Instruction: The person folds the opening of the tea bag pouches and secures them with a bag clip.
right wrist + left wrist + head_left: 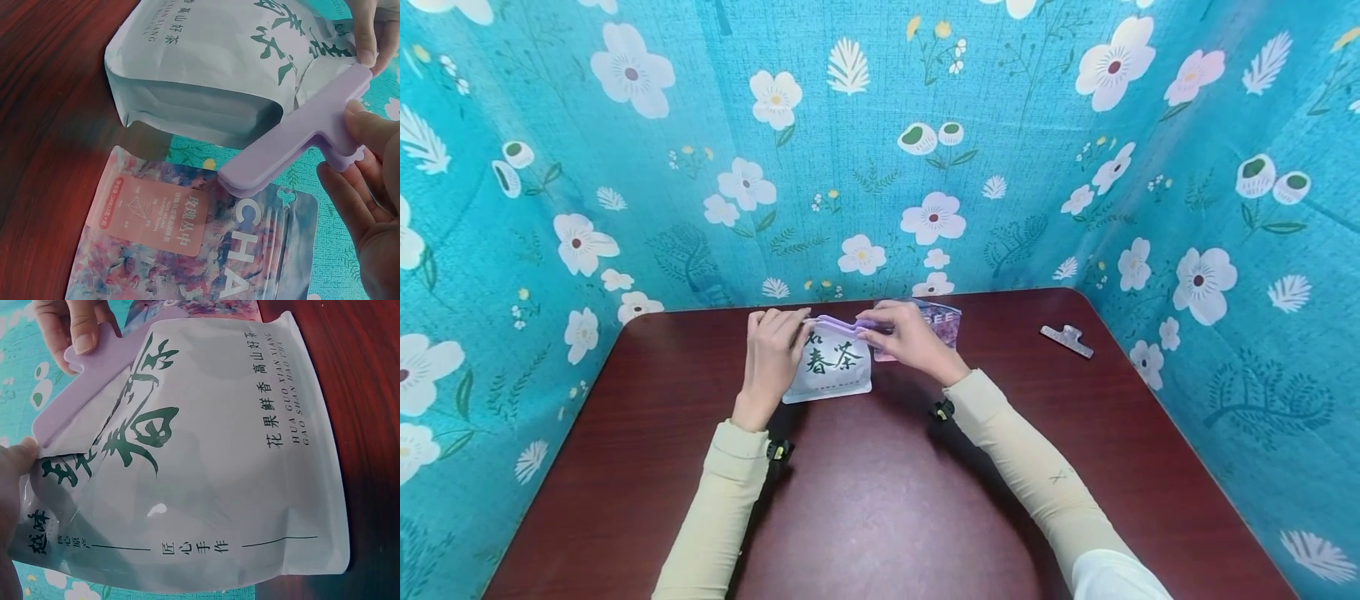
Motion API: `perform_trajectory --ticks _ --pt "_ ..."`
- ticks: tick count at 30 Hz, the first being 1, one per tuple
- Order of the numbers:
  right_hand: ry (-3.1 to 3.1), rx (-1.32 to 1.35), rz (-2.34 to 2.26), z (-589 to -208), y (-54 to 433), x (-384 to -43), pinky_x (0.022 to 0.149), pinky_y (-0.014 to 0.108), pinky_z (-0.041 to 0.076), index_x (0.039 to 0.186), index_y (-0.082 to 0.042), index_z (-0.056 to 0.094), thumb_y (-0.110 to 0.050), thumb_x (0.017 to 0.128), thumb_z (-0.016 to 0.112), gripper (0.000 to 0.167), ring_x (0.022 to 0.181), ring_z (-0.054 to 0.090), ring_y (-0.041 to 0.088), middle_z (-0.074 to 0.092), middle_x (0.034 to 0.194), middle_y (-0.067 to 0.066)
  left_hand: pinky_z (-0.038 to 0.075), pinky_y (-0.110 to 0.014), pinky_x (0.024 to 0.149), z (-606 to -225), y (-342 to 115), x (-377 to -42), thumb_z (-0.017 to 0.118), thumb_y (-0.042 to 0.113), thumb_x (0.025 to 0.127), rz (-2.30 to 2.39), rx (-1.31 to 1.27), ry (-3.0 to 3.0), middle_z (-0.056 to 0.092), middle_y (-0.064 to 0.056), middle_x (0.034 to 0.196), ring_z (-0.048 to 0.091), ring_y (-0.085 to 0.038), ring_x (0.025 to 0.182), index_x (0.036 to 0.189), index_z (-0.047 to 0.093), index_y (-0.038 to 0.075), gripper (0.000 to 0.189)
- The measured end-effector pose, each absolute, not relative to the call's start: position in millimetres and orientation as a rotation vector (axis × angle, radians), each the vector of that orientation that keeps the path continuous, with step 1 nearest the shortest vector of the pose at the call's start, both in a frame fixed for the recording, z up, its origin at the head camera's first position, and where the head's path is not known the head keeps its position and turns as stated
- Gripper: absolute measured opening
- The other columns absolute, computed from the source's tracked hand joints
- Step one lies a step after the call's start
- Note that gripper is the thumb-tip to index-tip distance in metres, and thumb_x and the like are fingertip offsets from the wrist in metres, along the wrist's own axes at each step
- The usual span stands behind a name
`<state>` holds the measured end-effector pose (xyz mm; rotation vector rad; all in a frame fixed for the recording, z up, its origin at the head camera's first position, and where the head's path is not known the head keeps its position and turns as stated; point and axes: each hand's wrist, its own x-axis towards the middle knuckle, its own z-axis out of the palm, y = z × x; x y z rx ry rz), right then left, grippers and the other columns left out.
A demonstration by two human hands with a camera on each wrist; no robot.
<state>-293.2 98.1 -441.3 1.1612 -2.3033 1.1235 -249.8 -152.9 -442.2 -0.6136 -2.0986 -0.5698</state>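
Note:
A white tea bag [829,385] with green lettering stands on the table, its top folded over. Along that fold lies a lilac bag clip [294,134], one end reaching past the bag's side in the right wrist view. My right hand [910,337] pinches the clip's handle between thumb and fingers. At the bag's other top corner, my left hand [771,346] pinches the folded edge, its thumb [22,455] right at the clip's far end. The left fingers behind the bag are partly hidden.
A pink and purple patterned pouch [156,215] sits beside the white bag, partly behind my right hand in the head view. Farther right on the table lies a silvery clip [1067,340]. A blue flowered cloth [865,167] hangs along the table's back edge.

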Motion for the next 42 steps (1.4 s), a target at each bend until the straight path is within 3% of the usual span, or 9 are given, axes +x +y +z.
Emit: perform_trajectory --ticks 10,18,28,35,42 --pt "-2.276 1.169 1.121 -441 97 -292 0.068 0.036 0.054 0.11 -0.006 0.078 -0.015 0.09 0.078 0.023 0.077 0.062 0.012 0.074 0.095 0.004 0.039 -0.05 0.08 -443 -150 -251 0.072 0.007 0.093 -0.633 -0.624 -2.04 0.074 -0.014 0.087 0.06 -0.032 0.08 0.097 0.076 0.0 0.008" --pt "-2.288 1.168 1.163 -434 91 -289 0.069 0.035 0.057 0.113 -0.004 0.077 -0.014 0.091 0.077 0.024 0.081 0.066 0.012 0.075 0.1 0.006 0.039 -0.05 0.081 -441 -150 -249 0.063 0.003 0.098 -0.584 -0.605 -2.099 0.074 -0.015 0.09 0.059 -0.032 0.081 0.1 0.075 -0.001 0.013" --pt "-2.282 1.164 1.138 -433 87 -290 0.069 0.033 0.056 0.112 -0.003 0.077 -0.013 0.091 0.077 0.024 0.08 0.065 0.013 0.075 0.099 0.008 0.039 -0.051 0.086 -433 -155 -246 0.067 0.005 0.097 -0.561 -0.609 -2.172 0.074 -0.015 0.096 0.06 -0.033 0.087 0.109 0.075 0.0 0.016" --pt "-2.273 1.175 1.136 -432 87 -290 0.067 0.03 0.055 0.112 -0.002 0.077 -0.013 0.091 0.076 0.024 0.078 0.065 0.013 0.075 0.1 0.009 0.043 -0.048 0.081 -422 -164 -244 0.069 0.012 0.096 -0.498 -0.606 -2.262 0.071 -0.012 0.096 0.061 -0.033 0.092 0.109 0.076 0.004 0.016" --pt "-2.24 1.189 1.139 -432 87 -290 0.067 0.036 0.056 0.111 -0.001 0.077 -0.011 0.091 0.076 0.022 0.077 0.064 0.012 0.075 0.098 0.009 0.045 -0.048 0.077 -423 -164 -242 0.07 0.006 0.095 -0.513 -0.604 -2.257 0.069 -0.016 0.095 0.061 -0.036 0.089 0.109 0.074 0.001 0.015"
